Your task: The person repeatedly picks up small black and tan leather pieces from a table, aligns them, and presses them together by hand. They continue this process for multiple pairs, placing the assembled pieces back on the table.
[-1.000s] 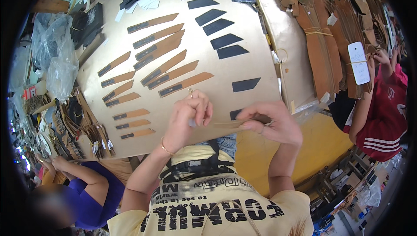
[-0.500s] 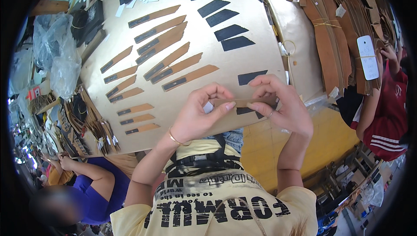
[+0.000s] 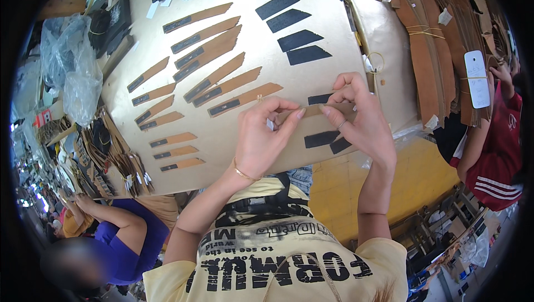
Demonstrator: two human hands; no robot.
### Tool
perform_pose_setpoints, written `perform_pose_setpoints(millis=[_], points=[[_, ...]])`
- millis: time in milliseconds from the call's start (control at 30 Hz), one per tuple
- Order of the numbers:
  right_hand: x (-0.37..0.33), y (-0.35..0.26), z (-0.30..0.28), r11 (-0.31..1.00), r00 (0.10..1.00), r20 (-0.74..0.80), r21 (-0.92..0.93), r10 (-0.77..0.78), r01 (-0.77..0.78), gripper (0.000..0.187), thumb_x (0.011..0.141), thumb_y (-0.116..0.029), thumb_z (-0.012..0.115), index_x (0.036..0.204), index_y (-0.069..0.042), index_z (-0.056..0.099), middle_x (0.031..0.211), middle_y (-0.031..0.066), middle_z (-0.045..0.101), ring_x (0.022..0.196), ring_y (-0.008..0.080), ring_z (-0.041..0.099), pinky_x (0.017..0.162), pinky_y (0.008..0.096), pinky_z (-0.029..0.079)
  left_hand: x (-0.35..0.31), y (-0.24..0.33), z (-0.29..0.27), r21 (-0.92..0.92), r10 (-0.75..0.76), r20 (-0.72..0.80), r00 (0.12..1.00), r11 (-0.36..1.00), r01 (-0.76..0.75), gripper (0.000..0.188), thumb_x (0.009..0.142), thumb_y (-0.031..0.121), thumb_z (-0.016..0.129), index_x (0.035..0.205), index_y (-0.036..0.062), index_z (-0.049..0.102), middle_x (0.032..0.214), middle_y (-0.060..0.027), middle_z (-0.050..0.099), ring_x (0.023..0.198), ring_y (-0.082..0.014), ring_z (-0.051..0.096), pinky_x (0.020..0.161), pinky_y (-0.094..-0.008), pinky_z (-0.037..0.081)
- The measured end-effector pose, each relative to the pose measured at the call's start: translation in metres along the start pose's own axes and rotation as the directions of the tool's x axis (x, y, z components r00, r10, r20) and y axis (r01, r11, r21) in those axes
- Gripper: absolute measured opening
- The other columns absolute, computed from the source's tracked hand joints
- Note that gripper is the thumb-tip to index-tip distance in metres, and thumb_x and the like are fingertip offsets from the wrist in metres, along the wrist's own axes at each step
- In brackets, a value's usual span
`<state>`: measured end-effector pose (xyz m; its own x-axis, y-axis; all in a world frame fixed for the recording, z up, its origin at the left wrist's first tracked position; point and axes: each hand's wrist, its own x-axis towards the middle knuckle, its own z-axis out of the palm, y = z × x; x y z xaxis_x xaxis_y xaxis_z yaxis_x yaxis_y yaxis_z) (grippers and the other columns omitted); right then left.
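Together, the left hand (image 3: 260,138) and right hand (image 3: 367,123) pinch a brown strip (image 3: 312,109) over the desk (image 3: 222,143), close to some black pieces (image 3: 319,139).

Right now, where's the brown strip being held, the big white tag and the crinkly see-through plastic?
Brown strip (image 3: 312,109): head view, its bare middle stretch.
White tag (image 3: 477,86): head view, its face, just below the middle.
See-through plastic (image 3: 79,68): head view, its crumpled middle.

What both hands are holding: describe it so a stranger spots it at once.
Over the pale table, find the left hand and right hand. Between them is a narrow brown strip, pinched by both, unlike the dark-ended brown strips lying further left.
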<state>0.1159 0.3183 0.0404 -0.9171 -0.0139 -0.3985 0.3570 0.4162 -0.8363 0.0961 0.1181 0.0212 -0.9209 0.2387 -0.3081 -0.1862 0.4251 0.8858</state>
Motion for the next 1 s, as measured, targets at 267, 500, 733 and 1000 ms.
perform_pose_setpoints(millis=[267,500,733,1000], points=[[0.010,0.003,0.002,0.993,0.991,-0.086,-0.050,-0.106,0.102,0.036,0.083,-0.002,0.071,0.107,-0.004,0.044,0.072,0.0110,0.065,0.059,0.0212,0.062,0.055,0.0323,0.046,0.007,0.002,0.004,-0.013,-0.099,0.009,0.995,0.995,0.099,0.013,0.083,0.009,0.076,0.090,-0.0013,0.073,0.079,0.0002,0.070,0.058,-0.0020,0.045,0.053,-0.0184,0.039],[0.012,-0.001,0.000,0.999,0.998,-0.055,-0.023,0.025,-0.026,0.043,0.081,-0.006,0.075,0.107,-0.006,0.041,0.074,0.0043,0.066,0.069,0.0083,0.058,0.056,0.0239,0.045,0.009,0.003,0.006,-0.001,-0.107,0.002,0.994,0.994,0.107,0.012,0.083,0.009,0.076,0.089,-0.0011,0.073,0.077,0.0002,0.070,0.057,-0.0021,0.046,0.052,-0.0185,0.039],[0.015,0.002,0.000,0.999,0.998,-0.048,-0.017,0.045,-0.046,0.045,0.080,-0.004,0.075,0.107,-0.006,0.039,0.072,0.0060,0.066,0.069,0.0086,0.060,0.056,0.0249,0.047,0.009,0.005,0.007,0.027,-0.078,-0.007,0.997,0.997,0.078,0.012,0.083,0.009,0.076,0.089,-0.0014,0.073,0.076,-0.0014,0.070,0.057,-0.0032,0.047,0.052,-0.0195,0.040],[0.016,0.000,0.002,0.996,0.996,-0.087,-0.081,0.020,-0.027,0.044,0.079,-0.004,0.074,0.105,-0.006,0.039,0.071,0.0084,0.066,0.069,0.0109,0.062,0.057,0.0261,0.048,0.008,0.003,0.010,0.076,-0.019,-0.037,0.999,0.997,0.022,0.013,0.083,0.009,0.077,0.088,-0.0016,0.072,0.073,-0.0039,0.069,0.054,-0.0052,0.047,0.050,-0.0206,0.040]])
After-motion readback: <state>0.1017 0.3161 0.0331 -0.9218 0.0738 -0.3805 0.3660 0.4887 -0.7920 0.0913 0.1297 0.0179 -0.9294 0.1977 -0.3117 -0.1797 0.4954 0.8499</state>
